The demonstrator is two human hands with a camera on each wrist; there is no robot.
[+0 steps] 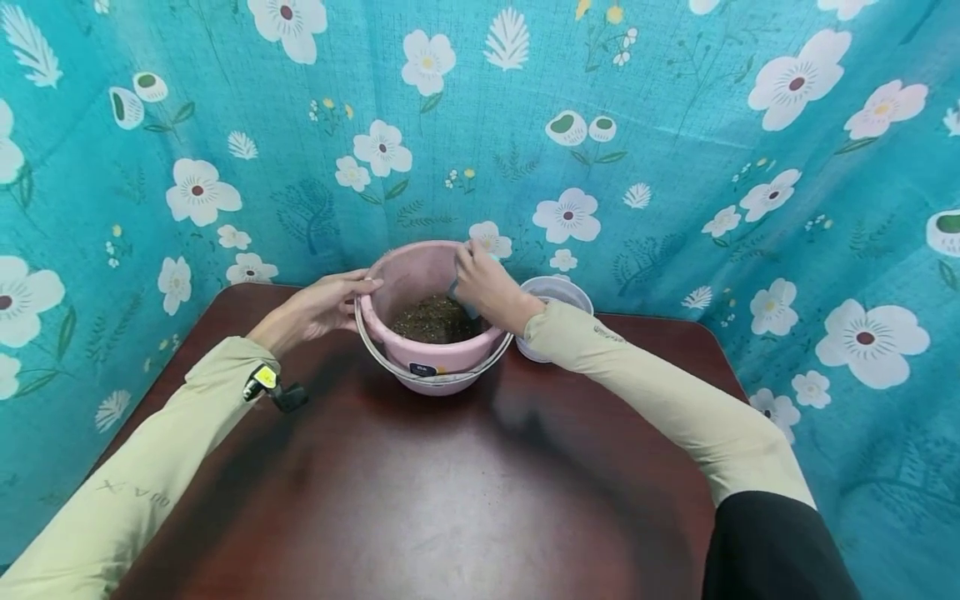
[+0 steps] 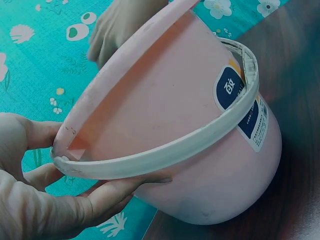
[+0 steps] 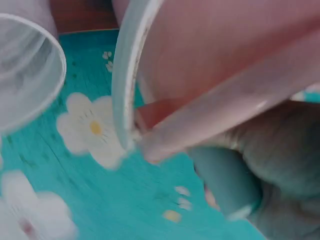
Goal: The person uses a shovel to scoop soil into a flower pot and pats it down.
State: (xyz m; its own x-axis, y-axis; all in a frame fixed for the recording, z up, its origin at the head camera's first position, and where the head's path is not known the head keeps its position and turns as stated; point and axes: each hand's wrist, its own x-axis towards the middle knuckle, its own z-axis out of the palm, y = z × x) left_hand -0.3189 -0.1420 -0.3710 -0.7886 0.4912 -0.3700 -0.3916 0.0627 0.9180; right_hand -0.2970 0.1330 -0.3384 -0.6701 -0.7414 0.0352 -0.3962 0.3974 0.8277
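Pink bucket (image 1: 467,357) has its left rim clamped in the left grip (image 1: 318,308); the right grip (image 1: 487,287) clasps a grey-green-handled tool (image 3: 225,177), its lower end unclear against dark soil (image 1: 429,322).

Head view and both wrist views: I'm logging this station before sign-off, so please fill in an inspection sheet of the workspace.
Surface: dark reddish-brown table, glossy.
Job's things: pink bucket holding dark loose material; its white carrying handle hangs across the front.
Clutter: pale container beside the bucket, in neither hand.
Hands: left hand grips the bucket's rim; right hand holds a teal-grey grip.
Cables: nothing seen.
Surroundings: teal floral curtain behind the table.
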